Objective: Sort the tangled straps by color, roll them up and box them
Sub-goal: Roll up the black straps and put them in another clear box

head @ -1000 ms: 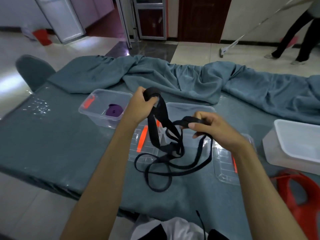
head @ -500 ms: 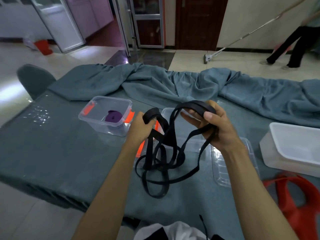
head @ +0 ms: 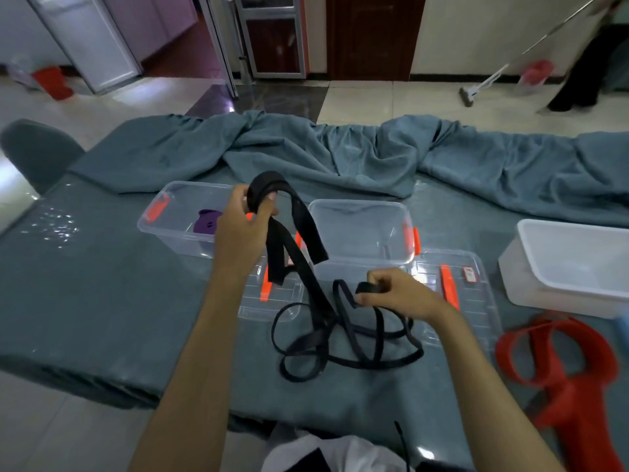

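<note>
1. head view: the left hand (head: 243, 229) is raised above the tabletop (head: 102, 301), its fingers (head: 269, 207) curled around a partly rolled end of a black strap (head: 303, 267).
2. two strap tails hang down from that hand, one ending in the air beside a clear box (head: 360, 229).
3. the right hand (head: 401, 294) sits lower, fingers pinching another stretch of the same black strap just above the tabletop.
4. the rest of the strap lies in loose tangled loops on the teal cloth, between the two forearms.
5. a second clear box (head: 177, 216), behind the left hand, holds a rolled purple strap (head: 206, 221).
6. two clear lids (head: 476, 301) with orange clips lie flat near the boxes, one partly under the right hand.
7. a white tub (head: 571, 267) stands at the right edge, and a red strap (head: 561, 362) lies in loops in front of it.
8. bunched teal fabric (head: 340, 155) runs along the far side of the tabletop.
</note>
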